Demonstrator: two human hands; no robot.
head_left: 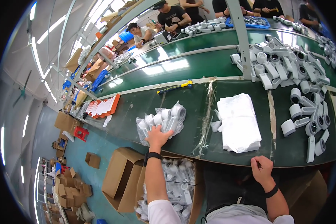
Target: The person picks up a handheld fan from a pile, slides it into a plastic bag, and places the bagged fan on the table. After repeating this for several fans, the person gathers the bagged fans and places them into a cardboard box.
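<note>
A group of white handheld devices in clear plastic bags (pixel 177 112), each with a round head and a straight handle, lies on the dark green table left of centre. On its near side rests my left hand (pixel 158 137), fingers spread over the plastic and thumb out to the right. My right hand (pixel 262 168) is curled into a fist at the table's front edge, with nothing showing in it. Just beyond that fist is a stack of thin white bags or sheets (pixel 239 123). Unbagged devices of the same kind (pixel 310 115) lie to the right.
A large heap of the devices (pixel 280 63) covers the back right, beside a metal post (pixel 242 44). A yellow-and-black tool (pixel 175 86) and an orange box of papers (pixel 103 106) lie farther back. Below the edge stands a carton (pixel 198 190) of bagged devices. Co-workers sit across the green conveyor (pixel 183 67).
</note>
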